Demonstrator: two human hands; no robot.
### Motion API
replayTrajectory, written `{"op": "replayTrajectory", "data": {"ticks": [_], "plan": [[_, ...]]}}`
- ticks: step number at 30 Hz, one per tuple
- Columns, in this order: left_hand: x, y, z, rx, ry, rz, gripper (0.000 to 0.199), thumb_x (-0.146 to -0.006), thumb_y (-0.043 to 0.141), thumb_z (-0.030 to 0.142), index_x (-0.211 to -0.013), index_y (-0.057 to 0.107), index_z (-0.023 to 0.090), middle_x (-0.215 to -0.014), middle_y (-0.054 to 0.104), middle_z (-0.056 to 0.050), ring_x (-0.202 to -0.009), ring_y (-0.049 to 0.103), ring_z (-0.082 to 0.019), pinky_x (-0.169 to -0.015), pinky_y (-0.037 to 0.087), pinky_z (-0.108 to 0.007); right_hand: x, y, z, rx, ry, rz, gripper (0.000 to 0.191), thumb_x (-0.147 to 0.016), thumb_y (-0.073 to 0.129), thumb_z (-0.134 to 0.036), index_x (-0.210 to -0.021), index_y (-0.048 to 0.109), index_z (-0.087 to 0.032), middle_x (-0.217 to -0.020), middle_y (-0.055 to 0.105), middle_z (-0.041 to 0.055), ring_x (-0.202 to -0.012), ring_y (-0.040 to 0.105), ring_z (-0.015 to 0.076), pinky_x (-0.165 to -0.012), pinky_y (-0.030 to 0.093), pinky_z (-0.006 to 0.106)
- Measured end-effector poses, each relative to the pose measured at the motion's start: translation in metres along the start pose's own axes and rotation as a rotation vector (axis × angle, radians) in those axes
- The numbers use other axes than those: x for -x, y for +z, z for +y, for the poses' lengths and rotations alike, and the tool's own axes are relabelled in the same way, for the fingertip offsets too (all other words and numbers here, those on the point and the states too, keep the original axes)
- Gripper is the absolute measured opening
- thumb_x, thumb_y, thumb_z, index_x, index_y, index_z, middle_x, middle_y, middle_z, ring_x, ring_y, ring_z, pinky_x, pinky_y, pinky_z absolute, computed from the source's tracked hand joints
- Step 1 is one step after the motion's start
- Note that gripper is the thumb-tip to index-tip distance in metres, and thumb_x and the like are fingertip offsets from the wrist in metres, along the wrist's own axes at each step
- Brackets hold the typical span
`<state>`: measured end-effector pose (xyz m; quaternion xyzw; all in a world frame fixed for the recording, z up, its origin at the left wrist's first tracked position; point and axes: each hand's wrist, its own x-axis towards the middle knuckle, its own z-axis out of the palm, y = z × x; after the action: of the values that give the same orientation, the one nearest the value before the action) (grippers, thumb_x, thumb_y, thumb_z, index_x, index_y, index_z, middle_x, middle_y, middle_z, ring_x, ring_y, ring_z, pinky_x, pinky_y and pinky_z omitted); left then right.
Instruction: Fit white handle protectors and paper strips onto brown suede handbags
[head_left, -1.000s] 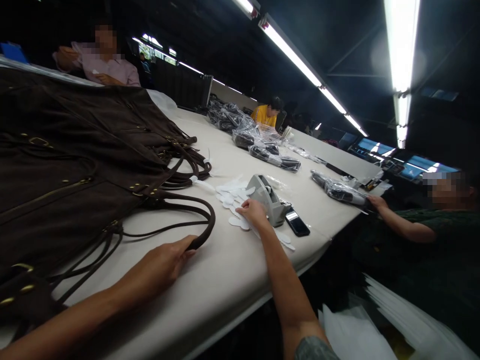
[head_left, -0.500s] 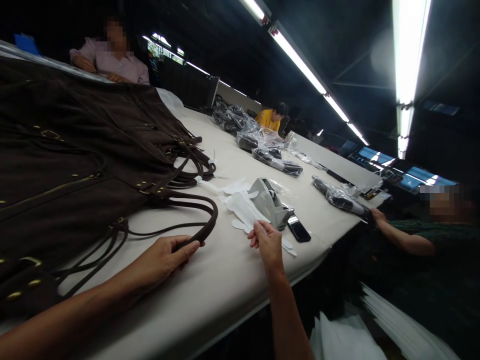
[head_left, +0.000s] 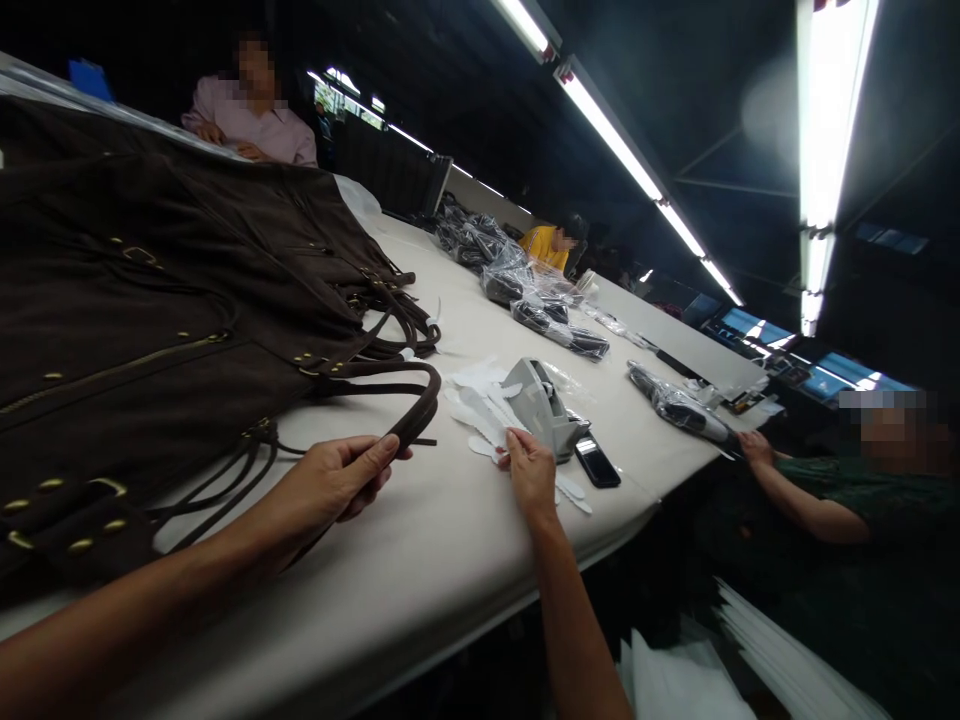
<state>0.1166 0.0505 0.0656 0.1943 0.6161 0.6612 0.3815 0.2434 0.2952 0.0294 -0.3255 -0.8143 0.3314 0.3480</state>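
Note:
Dark brown handbags (head_left: 150, 270) with brass-coloured zips and studs lie stacked on the left of the table. My left hand (head_left: 349, 475) is closed around the looped bag handles (head_left: 424, 400), with a thin strap end sticking out beyond them. Over the pile of white notched strips (head_left: 480, 405), my right hand (head_left: 532, 475) pinches the near end of a white strip. The fingertips partly hide that end. A grey tape dispenser (head_left: 544, 405) stands just beyond this hand, and a black phone (head_left: 598, 460) lies beside it.
Plastic-wrapped dark bundles (head_left: 517, 280) lie farther along the pale table (head_left: 420, 570). At right, a co-worker's hand (head_left: 756, 450) touches another wrapped bundle (head_left: 679, 400). White sheets (head_left: 675, 680) are stacked below the table edge. Two more people sit at the far side.
My left hand has lifted a little with the bag handles, and a thin strap end now shows past them. My right hand stays by the white strips. The whole view has shifted slightly.

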Motion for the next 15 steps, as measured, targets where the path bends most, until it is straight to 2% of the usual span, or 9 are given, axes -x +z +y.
{"op": "replayTrajectory", "data": {"ticks": [2,4,5,7,10,15], "plan": [[0.001,0.001,0.001,0.008,-0.001,0.0,0.061,-0.071,0.067,0.067,-0.097,0.066,0.012,-0.066,0.048,0.001,-0.05,0.034,-0.005,-0.045,0.02,-0.018,-0.002,-0.005,-0.001,0.104,-0.103,0.107,0.031,-0.088,0.055,-0.041,-0.09,0.073,-0.016,-0.105,0.07,0.0137,-0.097,0.064,0.025,-0.092,0.048,0.039],[0.001,0.0,0.001,0.014,-0.002,-0.015,0.064,-0.069,0.067,0.069,-0.097,0.066,0.012,-0.065,0.048,0.002,-0.05,0.033,-0.005,-0.044,0.019,-0.018,0.0,-0.009,-0.007,0.14,-0.178,0.192,0.029,-0.088,0.055,-0.039,-0.087,0.072,-0.016,-0.114,0.066,0.0157,-0.11,0.057,0.0278,-0.103,0.04,0.041],[0.0,0.0,0.001,0.016,-0.001,-0.023,0.065,-0.069,0.067,0.069,-0.098,0.066,0.012,-0.064,0.048,0.002,-0.049,0.033,-0.005,-0.044,0.019,-0.019,0.002,-0.01,-0.01,0.137,-0.201,0.211,0.028,-0.088,0.055,-0.038,-0.087,0.072,-0.016,-0.109,0.068,0.0152,-0.107,0.058,0.0275,-0.101,0.04,0.041],[-0.002,-0.001,-0.001,0.019,-0.001,-0.027,0.065,-0.069,0.066,0.07,-0.099,0.065,0.011,-0.064,0.048,0.002,-0.047,0.033,-0.005,-0.043,0.019,-0.019,0.009,-0.009,-0.016,0.057,-0.177,0.18,0.028,-0.089,0.054,-0.039,-0.087,0.07,-0.016,-0.089,0.07,0.0109,-0.087,0.063,0.0241,-0.088,0.047,0.038],[-0.004,-0.003,-0.002,0.011,0.009,-0.026,0.064,-0.072,0.064,0.069,-0.1,0.064,0.012,-0.064,0.049,0.002,-0.047,0.033,-0.005,-0.043,0.019,-0.02,0.02,-0.004,-0.022,-0.203,0.007,0.013,0.026,-0.086,0.06,-0.041,-0.086,0.069,-0.016,-0.067,0.064,0.0032,-0.059,0.056,0.0162,-0.063,0.047,0.03],[-0.003,-0.005,0.0,0.013,0.046,-0.003,0.059,-0.077,0.061,0.066,-0.102,0.064,0.013,-0.066,0.048,0.002,-0.049,0.034,-0.006,-0.045,0.022,-0.02,0.037,0.002,-0.027,-0.573,0.241,-0.178,0.034,-0.076,0.072,-0.046,-0.089,0.066,-0.015,-0.063,0.064,0.0004,-0.049,0.05,0.01,-0.049,0.038,0.023]]}}
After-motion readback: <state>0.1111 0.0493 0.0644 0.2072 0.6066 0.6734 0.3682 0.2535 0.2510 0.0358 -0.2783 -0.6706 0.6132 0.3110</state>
